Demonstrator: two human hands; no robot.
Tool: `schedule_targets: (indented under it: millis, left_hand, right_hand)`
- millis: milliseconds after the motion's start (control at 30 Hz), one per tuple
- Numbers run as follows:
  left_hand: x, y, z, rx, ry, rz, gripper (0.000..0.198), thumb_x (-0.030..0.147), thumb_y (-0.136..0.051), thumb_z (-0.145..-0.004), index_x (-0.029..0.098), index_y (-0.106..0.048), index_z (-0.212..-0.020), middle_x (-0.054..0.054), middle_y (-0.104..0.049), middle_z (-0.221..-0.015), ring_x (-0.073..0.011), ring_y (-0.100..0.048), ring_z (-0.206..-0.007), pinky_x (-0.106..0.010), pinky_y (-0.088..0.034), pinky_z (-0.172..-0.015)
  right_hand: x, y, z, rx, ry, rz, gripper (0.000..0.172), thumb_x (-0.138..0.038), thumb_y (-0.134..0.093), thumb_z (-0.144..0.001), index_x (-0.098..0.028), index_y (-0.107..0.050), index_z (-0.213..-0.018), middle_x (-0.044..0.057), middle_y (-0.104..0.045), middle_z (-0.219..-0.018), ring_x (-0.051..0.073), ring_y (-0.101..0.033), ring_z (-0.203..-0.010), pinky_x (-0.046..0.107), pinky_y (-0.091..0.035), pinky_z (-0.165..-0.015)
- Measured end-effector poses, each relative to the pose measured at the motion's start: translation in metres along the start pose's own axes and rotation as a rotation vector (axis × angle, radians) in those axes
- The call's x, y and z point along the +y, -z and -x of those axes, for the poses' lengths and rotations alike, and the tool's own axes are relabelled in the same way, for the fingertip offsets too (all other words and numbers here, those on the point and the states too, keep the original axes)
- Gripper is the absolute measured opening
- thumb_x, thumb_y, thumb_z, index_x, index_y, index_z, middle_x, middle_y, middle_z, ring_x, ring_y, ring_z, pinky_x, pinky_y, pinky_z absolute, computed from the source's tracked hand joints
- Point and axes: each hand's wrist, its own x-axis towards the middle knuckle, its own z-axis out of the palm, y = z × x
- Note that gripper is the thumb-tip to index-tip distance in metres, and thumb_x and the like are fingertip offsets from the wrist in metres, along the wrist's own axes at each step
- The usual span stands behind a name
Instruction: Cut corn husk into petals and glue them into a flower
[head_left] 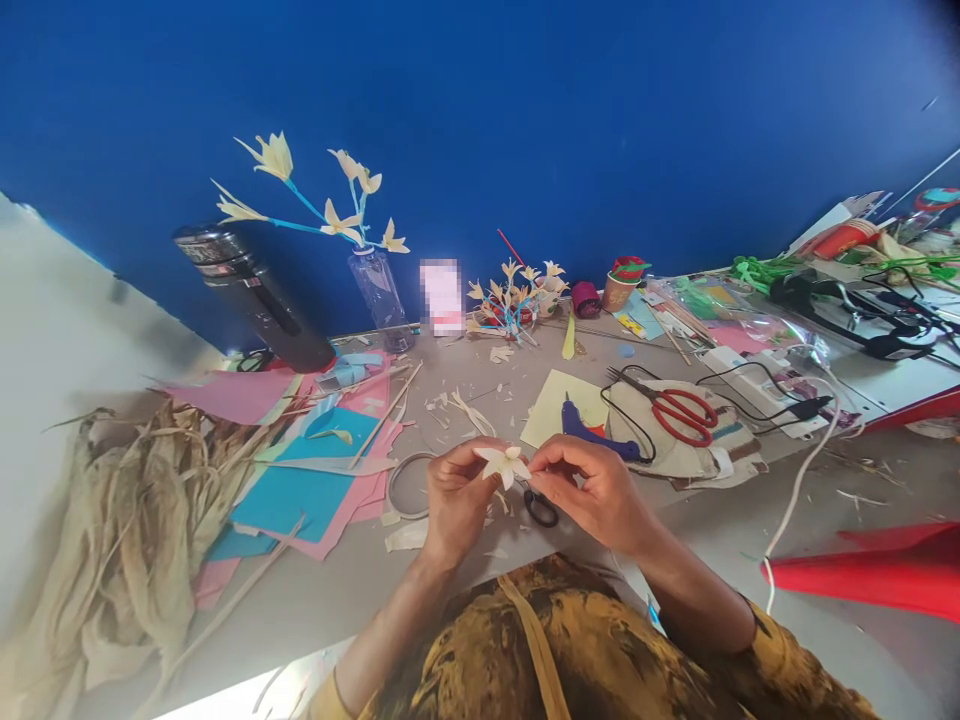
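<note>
Together, two hands [459,500] [589,488] pinch one cream flower [504,466]; one glue gun [600,434] beyond.

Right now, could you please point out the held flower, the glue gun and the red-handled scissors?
Held flower [506,466], head view: its petals.
Glue gun [580,424], head view: blue body.
Red-handled scissors [652,392], head view: near the pivot.

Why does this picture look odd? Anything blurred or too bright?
In the head view, mosaic blocks hide a pale upright thing before the blue wall; glare whitens part of the bottom edge; dried husks look hazy lower left; the dark flask leans, perhaps lens distortion; the flower between left hand and right hand looks fairly crisp.
</note>
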Motion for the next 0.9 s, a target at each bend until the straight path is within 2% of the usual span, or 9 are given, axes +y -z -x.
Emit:
schedule_targets:
  millis: [100, 333, 533, 700, 900]
  left_hand:
    - [-0.0044, 0.0014, -0.0013, -0.012, 0.002, 0.044, 0.012, 0.027, -0.081, -0.069, 0.017, -0.077, -0.075, -0.007, -0.076, -0.077, -0.0184, -0.067, -0.069, -0.028, -0.053, -0.066]
    - [-0.0067, 0.0027, -0.0042, -0.04, 0.123, 0.124, 0.021, 0.03, -0.087, -0.061, 0.017, -0.078, -0.074, -0.006, -0.076, -0.073, -0.0172, -0.066, -0.064, -0.029, -0.052, -0.063]
    - [-0.0082, -0.0001, -0.0031, -0.109, 0.189, 0.186, 0.014, 0.031, -0.084, -0.069, 0.018, -0.08, -0.075, -0.006, -0.077, -0.075, -0.0191, -0.068, -0.071, -0.033, -0.054, -0.076]
    - [-0.0085, -0.0007, -0.0023, -0.137, 0.191, 0.205, 0.014, 0.03, -0.081, -0.074, 0.018, -0.08, -0.081, -0.005, -0.076, -0.073, -0.0161, -0.065, -0.068, -0.031, -0.052, -0.075]
    - [-0.0024, -0.0021, -0.0006, -0.119, 0.182, 0.175, 0.014, 0.031, -0.081, -0.074, 0.017, -0.078, -0.074, -0.003, -0.073, -0.068, -0.0129, -0.061, -0.062, -0.026, -0.049, -0.069]
  right_hand:
    - [0.0001, 0.0, -0.0009, 0.005, 0.006, -0.006, 0.01, -0.025, -0.063, -0.086, -0.019, -0.067, -0.078, 0.0, -0.063, -0.069, 0.012, -0.05, -0.058, 0.023, -0.039, -0.054]
    - [0.003, -0.0003, -0.0016, 0.018, 0.006, -0.016, 0.008, -0.022, -0.065, -0.085, -0.019, -0.067, -0.078, -0.001, -0.065, -0.07, 0.01, -0.048, -0.056, 0.022, -0.038, -0.053]
    - [0.0016, 0.0002, -0.0008, 0.016, -0.002, -0.061, 0.014, -0.029, -0.065, -0.087, -0.018, -0.069, -0.079, 0.002, -0.069, -0.073, 0.012, -0.053, -0.058, 0.023, -0.039, -0.053]
    - [0.0017, 0.0012, -0.0003, 0.001, -0.018, -0.067, 0.013, -0.028, -0.065, -0.087, -0.018, -0.069, -0.079, 0.003, -0.071, -0.075, 0.012, -0.055, -0.06, 0.023, -0.04, -0.055]
    - [0.0049, 0.0016, -0.0002, -0.003, -0.008, -0.05, 0.01, -0.022, -0.062, -0.087, -0.018, -0.068, -0.079, 0.001, -0.069, -0.072, 0.011, -0.051, -0.057, 0.022, -0.039, -0.054]
